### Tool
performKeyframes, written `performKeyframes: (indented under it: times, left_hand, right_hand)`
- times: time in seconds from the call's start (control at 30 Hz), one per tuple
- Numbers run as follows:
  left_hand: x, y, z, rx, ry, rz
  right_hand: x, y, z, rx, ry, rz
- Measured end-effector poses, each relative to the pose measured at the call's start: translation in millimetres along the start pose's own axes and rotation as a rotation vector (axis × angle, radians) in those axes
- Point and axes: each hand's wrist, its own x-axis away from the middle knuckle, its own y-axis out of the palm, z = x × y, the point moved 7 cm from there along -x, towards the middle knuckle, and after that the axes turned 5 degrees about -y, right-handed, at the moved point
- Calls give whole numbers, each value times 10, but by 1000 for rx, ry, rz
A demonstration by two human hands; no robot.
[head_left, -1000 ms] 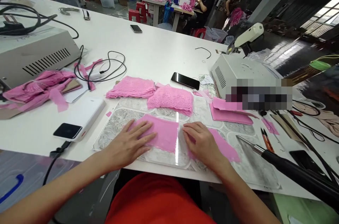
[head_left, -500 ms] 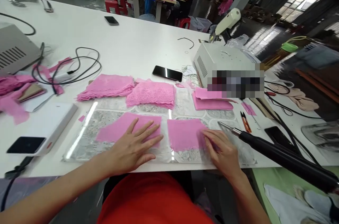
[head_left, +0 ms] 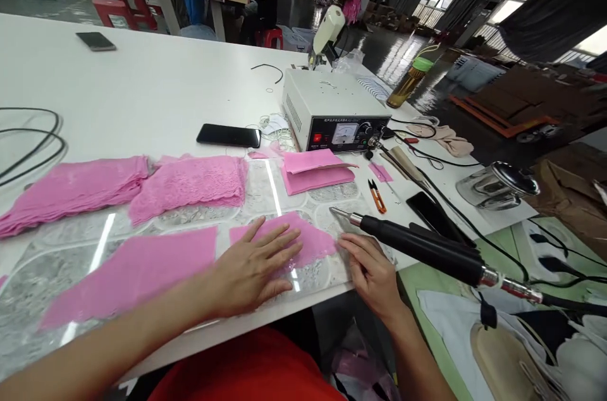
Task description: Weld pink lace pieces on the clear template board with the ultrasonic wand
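Our left hand (head_left: 258, 267) spreads flat on the pink cloth (head_left: 315, 238); our right hand (head_left: 372, 269), grip unclear, curls at its three-o'clock edge, where tugging could ruck it.

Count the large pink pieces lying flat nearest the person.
2: the left piece, along the left forearm, and the right piece, partly under the left hand. Lower layers may be hidden.

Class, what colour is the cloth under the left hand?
Pink cloth, clearest in the head view.

Blk tool (head_left: 422, 249) blocks R hand (head_left: 372, 271) fwd; gap L of folded cloth (head_left: 320, 181).
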Motion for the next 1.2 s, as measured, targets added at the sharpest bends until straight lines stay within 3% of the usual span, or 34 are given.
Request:
performKeyframes:
  times: [0.23,1.2]
  left_hand:
    - [-301,137,72,21,65,-91]
    - [-359,204,163,95,78,-61]
  right_hand:
    - [95,-5,67,21,9,-18]
    - [156,54,74,46,16,44]
